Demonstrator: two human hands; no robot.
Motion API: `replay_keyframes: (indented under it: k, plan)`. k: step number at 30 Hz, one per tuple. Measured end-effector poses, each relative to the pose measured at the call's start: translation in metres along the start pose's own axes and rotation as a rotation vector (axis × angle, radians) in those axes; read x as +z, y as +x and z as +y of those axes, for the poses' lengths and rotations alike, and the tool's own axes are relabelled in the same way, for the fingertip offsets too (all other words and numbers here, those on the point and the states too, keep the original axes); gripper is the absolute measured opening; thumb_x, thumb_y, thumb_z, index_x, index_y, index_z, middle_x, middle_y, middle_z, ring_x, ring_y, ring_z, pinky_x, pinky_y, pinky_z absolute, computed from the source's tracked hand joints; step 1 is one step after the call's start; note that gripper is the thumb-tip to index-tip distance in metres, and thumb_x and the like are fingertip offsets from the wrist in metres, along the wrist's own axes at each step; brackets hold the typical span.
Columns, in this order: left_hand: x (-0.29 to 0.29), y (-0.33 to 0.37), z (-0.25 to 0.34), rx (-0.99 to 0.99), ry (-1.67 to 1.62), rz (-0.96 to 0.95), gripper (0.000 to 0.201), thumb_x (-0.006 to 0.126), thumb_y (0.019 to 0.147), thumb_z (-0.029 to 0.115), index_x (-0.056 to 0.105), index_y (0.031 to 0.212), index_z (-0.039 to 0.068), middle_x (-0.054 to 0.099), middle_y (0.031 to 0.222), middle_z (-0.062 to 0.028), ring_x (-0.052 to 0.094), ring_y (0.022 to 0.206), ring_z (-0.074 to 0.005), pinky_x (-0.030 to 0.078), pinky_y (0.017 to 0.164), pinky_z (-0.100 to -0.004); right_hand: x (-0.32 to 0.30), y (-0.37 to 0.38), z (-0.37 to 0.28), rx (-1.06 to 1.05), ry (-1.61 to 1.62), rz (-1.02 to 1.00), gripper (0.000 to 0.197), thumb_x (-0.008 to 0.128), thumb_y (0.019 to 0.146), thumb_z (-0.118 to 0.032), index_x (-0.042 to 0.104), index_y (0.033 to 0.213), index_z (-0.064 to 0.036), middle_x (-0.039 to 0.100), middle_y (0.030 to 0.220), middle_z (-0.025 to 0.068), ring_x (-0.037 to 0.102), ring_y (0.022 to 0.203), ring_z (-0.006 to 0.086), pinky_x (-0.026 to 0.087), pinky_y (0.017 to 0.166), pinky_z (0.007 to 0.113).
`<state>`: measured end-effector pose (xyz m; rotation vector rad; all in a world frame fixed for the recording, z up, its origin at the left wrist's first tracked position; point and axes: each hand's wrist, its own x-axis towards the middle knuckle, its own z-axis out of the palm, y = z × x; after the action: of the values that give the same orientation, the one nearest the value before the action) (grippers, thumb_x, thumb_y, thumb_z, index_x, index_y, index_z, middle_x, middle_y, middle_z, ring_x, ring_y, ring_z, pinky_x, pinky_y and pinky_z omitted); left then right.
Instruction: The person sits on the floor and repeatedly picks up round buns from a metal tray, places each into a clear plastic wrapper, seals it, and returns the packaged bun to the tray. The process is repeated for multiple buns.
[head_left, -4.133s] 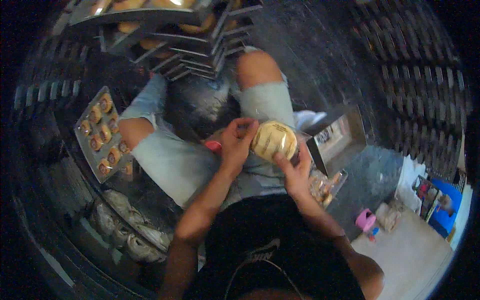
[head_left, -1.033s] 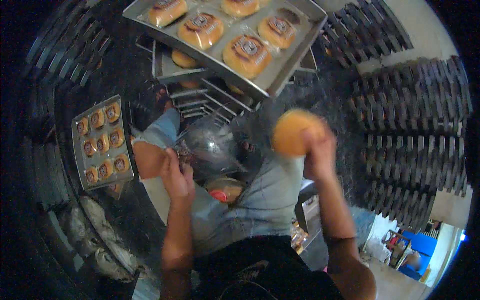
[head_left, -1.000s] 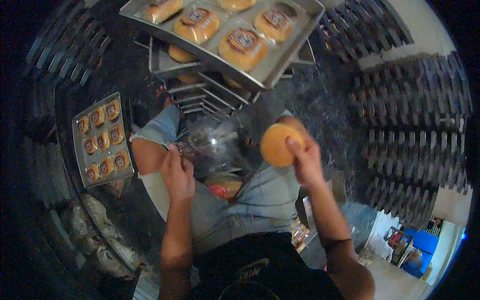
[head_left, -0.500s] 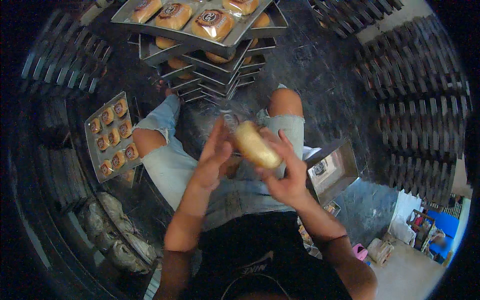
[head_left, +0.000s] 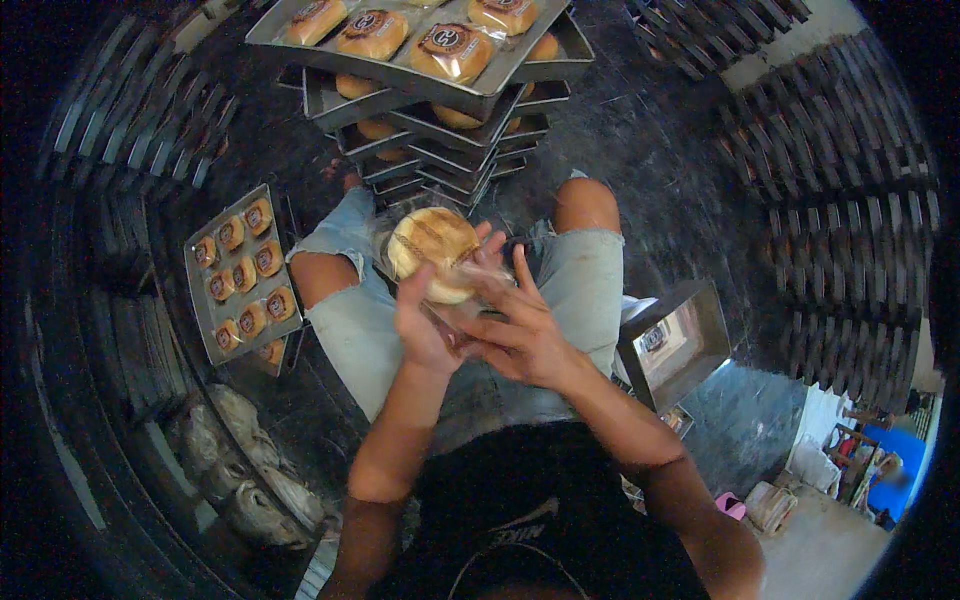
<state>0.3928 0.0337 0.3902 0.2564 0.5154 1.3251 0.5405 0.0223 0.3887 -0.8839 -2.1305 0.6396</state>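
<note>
A round golden bun in a clear plastic bag is tilted over my lap, its pale side and browned face showing. My left hand grips it, thumb at the near edge and fingertips showing past its right side. My right hand is on the loose, crumpled end of the plastic bag, index finger raised and the other fingers across the film, partly blurred. Ahead of my knees stands a crisscross stack of metal trays; the top one carries wrapped buns with round printed labels.
To my left lies a tray of labelled buns on another tray. By my right knee, a deep metal tin contains printed clear wrappers. Dark stacked trays line the right side, and crumpled sacking lies at lower left.
The bun has moved left and turned, now showing its browned face. My right hand has gone from gripping the bun to the bag's loose end. The whole view has shifted slightly.
</note>
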Motion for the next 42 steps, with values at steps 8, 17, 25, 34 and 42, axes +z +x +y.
replay_keyframes:
  k: [8,17,25,34,42]
  plan:
    - [-0.028,0.028,-0.010,-0.137,-0.410,0.220,0.069,0.061,0.094,0.041,0.044,0.145,-0.003,0.051,0.144,-0.0296,0.051,0.136,-0.0476,0.042,0.120,-0.0531,-0.031,-0.024,-0.036,0.311,0.546,-0.443,0.022,0.086,0.078,-0.007,0.067,0.089,-0.0075,0.070,0.128,0.0151,0.067,0.107,0.0318,0.049,0.097,0.047]
    - [0.002,0.003,-0.057,-0.603,-0.121,0.027,0.063,0.054,0.101,0.054,0.054,0.146,0.011,0.060,0.143,-0.0114,0.062,0.126,-0.0258,0.052,0.103,-0.0420,-0.082,-0.048,0.014,0.136,-0.047,0.448,0.017,0.073,0.083,0.006,0.072,0.100,0.0033,0.074,0.113,0.0230,0.071,0.082,0.0270,0.059,0.075,0.035]
    - [-0.006,0.034,-0.085,0.450,1.120,-0.029,0.028,0.076,0.092,0.008,0.069,0.117,-0.002,0.072,0.115,-0.0124,0.068,0.108,-0.0239,0.052,0.095,-0.0345,-0.071,-0.058,0.039,0.664,0.333,0.761,0.009,0.069,0.097,-0.001,0.072,0.103,0.0045,0.075,0.104,0.0126,0.061,0.063,0.0084,0.048,0.053,0.023]
    - [-0.025,0.110,-0.087,-0.061,0.734,0.157,0.019,0.072,0.100,0.021,0.072,0.106,0.003,0.073,0.094,-0.0027,0.065,0.088,-0.0127,0.050,0.084,-0.0288,-0.094,-0.050,0.109,1.129,0.534,0.698,0.023,0.075,0.097,-0.027,0.070,0.091,-0.0054,0.064,0.073,-0.0028,0.046,0.054,0.0034,0.034,0.046,0.023]
    - [-0.016,0.092,-0.076,-0.062,0.707,0.154,0.014,0.072,0.099,0.021,0.072,0.102,0.007,0.071,0.094,-0.0004,0.066,0.090,-0.0117,0.049,0.086,-0.0277,-0.084,-0.040,0.094,1.135,0.500,0.674,0.025,0.076,0.098,-0.029,0.068,0.086,-0.0078,0.062,0.073,-0.0046,0.040,0.052,0.0017,0.029,0.045,0.022]
